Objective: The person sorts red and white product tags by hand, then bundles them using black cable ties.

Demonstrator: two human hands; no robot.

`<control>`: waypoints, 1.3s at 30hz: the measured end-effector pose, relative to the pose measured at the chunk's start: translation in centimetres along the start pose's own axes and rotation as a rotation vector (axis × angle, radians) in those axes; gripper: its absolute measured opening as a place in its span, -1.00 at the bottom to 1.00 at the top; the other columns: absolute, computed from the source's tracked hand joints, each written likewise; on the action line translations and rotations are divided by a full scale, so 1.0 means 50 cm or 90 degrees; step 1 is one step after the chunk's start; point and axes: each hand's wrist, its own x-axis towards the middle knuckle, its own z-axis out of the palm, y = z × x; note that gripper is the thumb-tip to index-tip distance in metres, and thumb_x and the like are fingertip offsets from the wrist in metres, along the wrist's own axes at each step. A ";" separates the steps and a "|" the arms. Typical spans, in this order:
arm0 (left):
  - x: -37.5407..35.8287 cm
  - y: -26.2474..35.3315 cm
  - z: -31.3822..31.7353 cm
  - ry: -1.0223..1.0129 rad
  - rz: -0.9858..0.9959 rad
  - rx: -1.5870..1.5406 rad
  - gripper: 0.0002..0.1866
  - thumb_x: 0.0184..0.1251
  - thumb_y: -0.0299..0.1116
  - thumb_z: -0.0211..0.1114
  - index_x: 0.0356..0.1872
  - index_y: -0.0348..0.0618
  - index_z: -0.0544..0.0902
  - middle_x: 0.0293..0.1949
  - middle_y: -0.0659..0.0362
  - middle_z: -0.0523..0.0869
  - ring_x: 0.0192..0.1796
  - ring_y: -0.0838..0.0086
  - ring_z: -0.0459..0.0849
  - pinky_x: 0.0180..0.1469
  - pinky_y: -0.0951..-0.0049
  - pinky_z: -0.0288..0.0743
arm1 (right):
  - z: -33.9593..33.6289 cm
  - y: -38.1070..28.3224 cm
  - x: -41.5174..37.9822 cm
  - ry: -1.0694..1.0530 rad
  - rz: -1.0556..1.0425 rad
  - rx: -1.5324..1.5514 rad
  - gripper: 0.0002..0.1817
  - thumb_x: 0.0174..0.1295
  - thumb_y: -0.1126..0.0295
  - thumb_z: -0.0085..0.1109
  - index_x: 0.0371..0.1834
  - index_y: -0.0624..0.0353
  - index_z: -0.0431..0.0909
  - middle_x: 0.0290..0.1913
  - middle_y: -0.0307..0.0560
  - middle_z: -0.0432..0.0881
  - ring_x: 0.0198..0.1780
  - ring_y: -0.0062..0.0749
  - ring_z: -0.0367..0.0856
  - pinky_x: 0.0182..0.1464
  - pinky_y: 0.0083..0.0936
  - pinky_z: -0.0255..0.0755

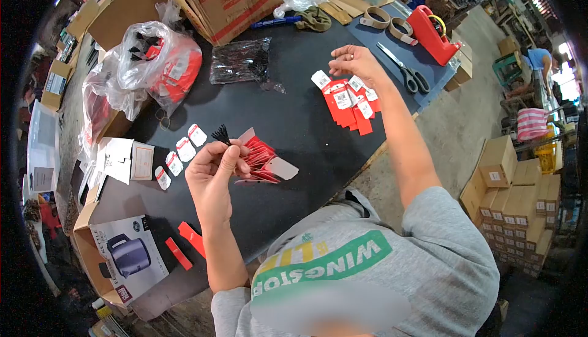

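Observation:
My left hand grips a bunch of black strings, with a fanned stack of red tags beside its fingers. Fingers curled in a pinch, my right hand is over the upper edge of a pile of red tags with white labels; what it holds, if anything, is too small to tell. Several white-labelled tags lie in a slanting row left of my left hand. Separate red pieces rest nearer my body.
Scissors, a red tape dispenser and tape rolls are at the right. Behind are a black plastic-wrapped bundle and a carton. A plastic bag of red tags and a kettle box stand left.

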 end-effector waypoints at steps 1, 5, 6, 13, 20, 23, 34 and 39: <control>-0.001 0.002 0.003 0.003 -0.009 -0.007 -0.91 0.28 -0.50 0.27 -0.32 -0.35 0.60 -0.33 0.03 0.70 -0.48 0.58 0.60 -0.45 0.61 0.52 | -0.004 0.001 -0.003 -0.032 0.001 0.036 -0.73 0.07 0.58 0.29 -0.17 0.43 0.49 -0.38 0.02 0.66 -0.36 -0.39 0.70 -0.32 -0.59 0.59; -0.004 0.002 0.004 -0.006 -0.015 -0.010 -0.92 0.28 -0.51 0.27 -0.32 -0.35 0.60 -0.34 0.02 0.70 -0.48 0.58 0.60 -0.48 0.63 0.48 | -0.010 -0.012 -0.018 -0.071 0.022 0.084 -0.68 0.07 0.59 0.29 -0.09 0.41 0.50 -0.31 0.02 0.66 -0.31 -0.40 0.70 -0.27 -0.59 0.60; -0.004 0.003 0.003 -0.005 -0.013 -0.011 -0.92 0.28 -0.51 0.27 -0.32 -0.35 0.60 -0.34 0.02 0.70 -0.48 0.58 0.60 -0.48 0.63 0.48 | -0.007 -0.022 -0.027 -0.061 0.026 0.081 -0.68 0.09 0.59 0.28 -0.06 0.38 0.51 -0.31 0.00 0.67 -0.32 -0.41 0.70 -0.27 -0.58 0.60; -0.010 0.017 -0.008 -0.021 -0.009 0.061 -0.92 0.27 -0.52 0.27 -0.31 -0.36 0.61 -0.33 0.03 0.71 -0.45 0.60 0.60 -0.44 0.66 0.45 | 0.016 -0.119 -0.082 -0.056 -0.088 -0.048 -0.62 0.02 0.58 0.33 -0.05 0.41 0.54 -0.40 -0.06 0.69 -0.40 -0.57 0.65 -0.35 -0.69 0.50; 0.009 0.024 -0.009 0.023 0.079 0.127 -0.95 0.30 -0.54 0.23 -0.30 -0.31 0.57 -0.28 0.08 0.72 -0.24 0.62 0.62 -0.14 0.63 0.44 | 0.067 -0.185 -0.114 -0.133 -0.215 -0.059 -0.60 0.03 0.57 0.34 -0.01 0.38 0.53 -0.40 -0.16 0.70 -0.34 -0.66 0.63 -0.19 -0.72 0.45; 0.030 0.033 -0.007 0.026 0.100 0.116 -0.94 0.34 -0.51 0.19 -0.31 -0.29 0.54 -0.29 0.10 0.72 -0.24 0.62 0.61 -0.13 0.65 0.42 | 0.097 -0.211 -0.117 -0.130 -0.219 -0.092 -0.60 0.04 0.54 0.35 0.00 0.34 0.54 -0.40 -0.19 0.70 -0.32 -0.70 0.62 -0.17 -0.71 0.45; 0.103 0.048 0.022 -0.009 0.138 0.048 -0.90 0.40 -0.47 0.13 -0.30 -0.29 0.48 -0.40 0.16 0.66 -0.33 0.64 0.60 -0.22 0.61 0.47 | 0.252 -0.281 -0.168 -0.295 -0.346 -0.103 -0.64 0.01 0.59 0.29 -0.05 0.32 0.57 -0.40 -0.16 0.71 -0.32 -0.68 0.61 -0.19 -0.65 0.48; 0.108 0.010 0.025 -0.052 0.034 -0.085 -0.90 0.44 -0.40 0.08 -0.28 -0.19 0.46 -0.33 0.24 0.63 -0.28 0.64 0.60 -0.22 0.62 0.48 | 0.319 -0.257 -0.175 -0.260 -0.385 -0.130 -0.65 0.01 0.59 0.29 -0.07 0.33 0.56 -0.45 -0.13 0.68 -0.38 -0.68 0.57 -0.27 -0.63 0.48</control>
